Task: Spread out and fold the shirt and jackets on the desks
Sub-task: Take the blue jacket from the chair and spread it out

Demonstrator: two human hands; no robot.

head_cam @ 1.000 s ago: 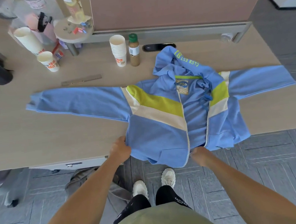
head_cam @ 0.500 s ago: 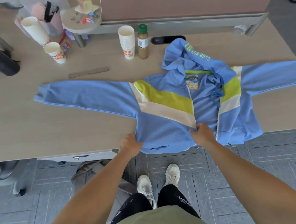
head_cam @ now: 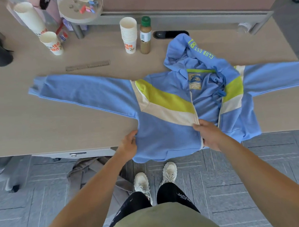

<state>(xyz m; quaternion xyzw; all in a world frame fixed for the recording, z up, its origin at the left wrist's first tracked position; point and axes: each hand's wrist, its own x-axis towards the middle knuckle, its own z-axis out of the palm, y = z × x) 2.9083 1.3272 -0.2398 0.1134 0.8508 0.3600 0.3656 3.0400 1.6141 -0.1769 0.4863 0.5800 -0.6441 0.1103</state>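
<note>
light: bright, pretty even | shadows: soft ones by the paper cups (head_cam: 128,35) on the desk (head_cam: 39,121) | focus: whole frame kinda soft | edges: wide-angle bend, desk front bows

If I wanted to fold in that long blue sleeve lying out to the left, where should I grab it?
Probably pinch the cuff, the free end of the sleeve, coming from the left and from above. The sleeve lies flat and straight on the desk, so lifting its end should swing it over the jacket body in one go.
</note>
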